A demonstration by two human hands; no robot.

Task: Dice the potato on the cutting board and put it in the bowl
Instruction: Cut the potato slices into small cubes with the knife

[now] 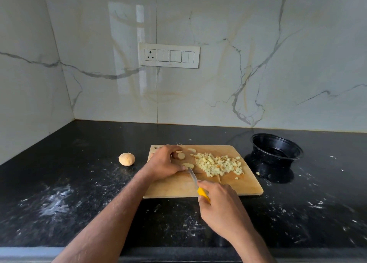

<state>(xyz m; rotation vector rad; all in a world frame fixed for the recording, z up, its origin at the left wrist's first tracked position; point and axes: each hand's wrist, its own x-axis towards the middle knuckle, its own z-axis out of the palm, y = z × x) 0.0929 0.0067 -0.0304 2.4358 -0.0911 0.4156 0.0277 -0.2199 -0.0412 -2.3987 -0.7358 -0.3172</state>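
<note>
Head view. The dicing step was in hand and not yet complete. The cutting board (202, 185) lay on the desk (79, 193) and serves as the landmark.

1. On the board, right of centre, lay a pile of diced potato (218, 164).
2. Left of the pile, 3 uncut potato slices (188, 165) remained on the board.
3. The left hand (164, 163) rested over the slices at the board's left part, fingers curled around 1 slice.
4. The right hand (220, 207), at the board's near edge, had its grip closed around the yellow handle of the knife (193, 178); the blade pointed toward the nearest slice.
5. The black bowl (278, 149) stood off the board's far right corner and appeared to hold no potato.
6. A whole potato (127, 159) lay on the desk left of the board.

Next move, as judged: cut the remaining slices into strips and cubes with fingertips kept clear of the blade, then transfer all dice to the bowl.
</note>
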